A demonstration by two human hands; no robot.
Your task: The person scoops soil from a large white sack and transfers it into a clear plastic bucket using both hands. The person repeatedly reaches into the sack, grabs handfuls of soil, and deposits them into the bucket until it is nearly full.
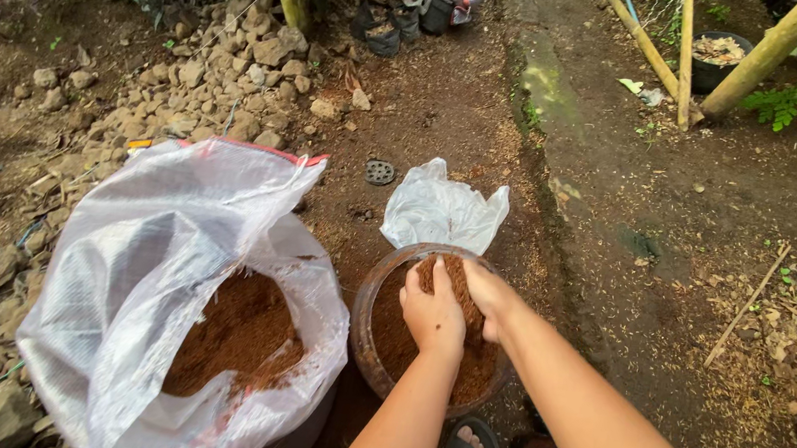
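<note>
Bare dirt ground with stones at upper left. At lower centre sits the clear bowl (364, 330) of brown fibre (397, 333). My left hand (433, 314) curls closed on a clump; my right hand (488, 295), just beside it, presses in, fingers buried. The open white sack (143, 280) lies left.

Bare brown earth (483, 117) underfoot in flat daylight, a heap of grey stones (211, 77) at the left, bamboo poles (686, 57) leaning at the right, dry leaves (788, 331) scattered nearby.

A round clear bowl (364, 318) of reddish-brown fibrous soil (395, 338) sits on the ground.
</note>
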